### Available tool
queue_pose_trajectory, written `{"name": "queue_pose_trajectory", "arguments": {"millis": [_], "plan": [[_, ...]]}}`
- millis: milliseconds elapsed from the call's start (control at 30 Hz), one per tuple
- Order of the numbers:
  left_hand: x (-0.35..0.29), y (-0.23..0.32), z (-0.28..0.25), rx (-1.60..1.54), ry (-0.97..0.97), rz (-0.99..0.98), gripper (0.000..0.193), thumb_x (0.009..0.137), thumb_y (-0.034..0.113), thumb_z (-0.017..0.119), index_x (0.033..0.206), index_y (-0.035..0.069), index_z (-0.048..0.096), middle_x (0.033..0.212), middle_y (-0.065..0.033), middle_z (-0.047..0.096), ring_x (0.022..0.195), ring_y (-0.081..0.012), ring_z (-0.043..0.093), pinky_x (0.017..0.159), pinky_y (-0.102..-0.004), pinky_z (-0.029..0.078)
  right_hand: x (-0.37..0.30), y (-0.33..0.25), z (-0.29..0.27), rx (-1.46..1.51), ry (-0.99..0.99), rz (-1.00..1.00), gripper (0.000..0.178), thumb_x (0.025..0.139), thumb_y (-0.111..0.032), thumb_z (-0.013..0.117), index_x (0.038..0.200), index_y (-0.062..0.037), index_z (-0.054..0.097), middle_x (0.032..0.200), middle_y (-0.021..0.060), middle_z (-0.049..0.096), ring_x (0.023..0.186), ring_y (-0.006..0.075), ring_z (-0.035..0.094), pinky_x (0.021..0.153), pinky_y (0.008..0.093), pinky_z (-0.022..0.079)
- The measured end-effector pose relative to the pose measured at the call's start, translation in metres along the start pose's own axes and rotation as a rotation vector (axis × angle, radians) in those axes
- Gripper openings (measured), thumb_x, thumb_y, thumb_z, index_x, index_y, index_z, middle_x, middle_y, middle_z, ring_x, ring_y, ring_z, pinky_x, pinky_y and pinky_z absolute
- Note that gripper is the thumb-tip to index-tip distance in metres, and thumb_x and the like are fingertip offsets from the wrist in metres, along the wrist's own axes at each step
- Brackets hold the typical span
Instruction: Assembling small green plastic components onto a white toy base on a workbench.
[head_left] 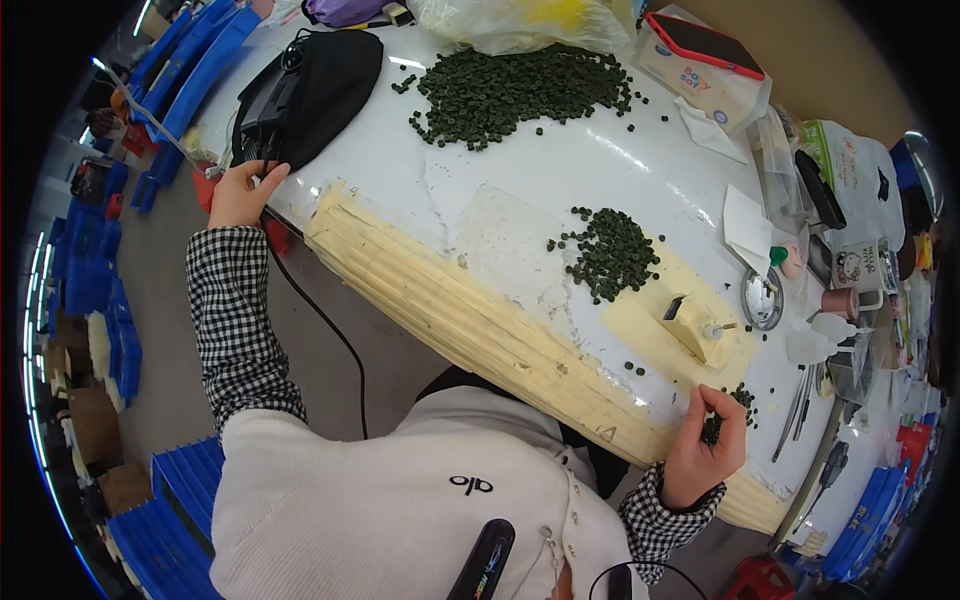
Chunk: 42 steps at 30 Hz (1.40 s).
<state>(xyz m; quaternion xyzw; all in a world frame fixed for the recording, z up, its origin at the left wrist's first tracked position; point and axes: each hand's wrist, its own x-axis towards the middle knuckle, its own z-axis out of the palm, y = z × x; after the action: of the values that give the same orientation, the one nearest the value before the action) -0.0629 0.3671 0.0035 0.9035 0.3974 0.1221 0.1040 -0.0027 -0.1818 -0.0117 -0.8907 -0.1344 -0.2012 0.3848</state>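
At the table's left edge, my left hand [240, 195] is closed at the black cable [315, 305], which hangs down from there. Just beyond it, a black power adapter [268, 112] rests on a black cloth bag [345, 85]. My right hand [705, 450] is at the near right edge, with thumb and forefinger pinched together. Small dark green pieces [711, 430] show in the curl of its fingers; the fingertips' contents are too small to tell. Left of and beyond that hand is a pale yellow block fixture [697, 328] with a metal pin, beside a heap of green pieces [615, 255].
A larger heap of green pieces [520, 90] lies at the far side. Yellow padding [470, 320] lines the near table edge. Tweezers [792, 412], a round metal dish [762, 298] and a box with a red-cased phone [705, 45] are on the right. Blue bins [190, 480] stand left below.
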Motion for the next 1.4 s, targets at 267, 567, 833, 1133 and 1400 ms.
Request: {"name": "queue_pose_trajectory", "arguments": {"millis": [267,567,833,1133,1400], "plan": [[-0.06,0.136,-0.019,-0.976,-0.057,0.344,0.03,0.098,0.033,0.054,0.094,0.005,0.062,0.058,0.0082,0.039,0.049,-0.0012,0.031,0.045,-0.0219,0.024,0.001,0.003,0.0,0.013,0.007,0.005,0.013,0.076,0.007,0.07,0.086,0.0023,0.063,0.079,0.0116,0.064,0.07,0.0221,0.061,0.066,0.0295,0.048],[-0.184,0.258,0.033,-1.653,-1.503,-0.35,0.019,0.096,0.005,0.044,0.113,-0.001,0.05,0.098,-0.0042,0.051,0.082,-0.0131,0.047,0.075,-0.0264,0.043,0.004,-0.002,-0.008,0.139,0.035,0.122,0.013,0.078,0.01,0.068,0.089,0.0043,0.066,0.083,0.0123,0.067,0.076,0.0189,0.064,0.073,0.0275,0.05],[-0.206,0.298,0.03,-1.635,-1.542,-0.449,0.026,0.103,0.017,0.039,0.12,-0.001,0.048,0.101,-0.0068,0.058,0.078,-0.0121,0.052,0.074,-0.024,0.047,0.02,-0.016,-0.006,0.279,0.023,0.163,0.012,0.081,0.008,0.067,0.093,0.0047,0.068,0.087,0.0121,0.07,0.079,0.0149,0.066,0.076,0.0255,0.051],[-0.197,0.289,0.042,-1.766,-1.551,-0.425,0.029,0.102,0.023,0.044,0.118,0.0,0.049,0.083,0.0014,0.047,0.072,-0.009,0.041,0.062,-0.0221,0.037,0.03,-0.01,-0.006,0.828,-0.158,0.447,0.012,0.087,0.006,0.062,0.099,0.0043,0.059,0.095,0.0136,0.07,0.09,0.0157,0.067,0.081,0.0256,0.052],[-0.2,0.291,0.043,-1.751,-1.604,-0.254,0.039,0.098,0.01,0.047,0.134,-0.005,0.044,0.101,-0.002,0.058,0.089,-0.0081,0.054,0.081,-0.0208,0.047,0.031,0.005,-0.008,1.086,-0.188,0.529,0.012,0.088,0.006,0.061,0.1,0.0055,0.059,0.095,0.0148,0.07,0.089,0.0171,0.068,0.082,0.0284,0.054]]}}
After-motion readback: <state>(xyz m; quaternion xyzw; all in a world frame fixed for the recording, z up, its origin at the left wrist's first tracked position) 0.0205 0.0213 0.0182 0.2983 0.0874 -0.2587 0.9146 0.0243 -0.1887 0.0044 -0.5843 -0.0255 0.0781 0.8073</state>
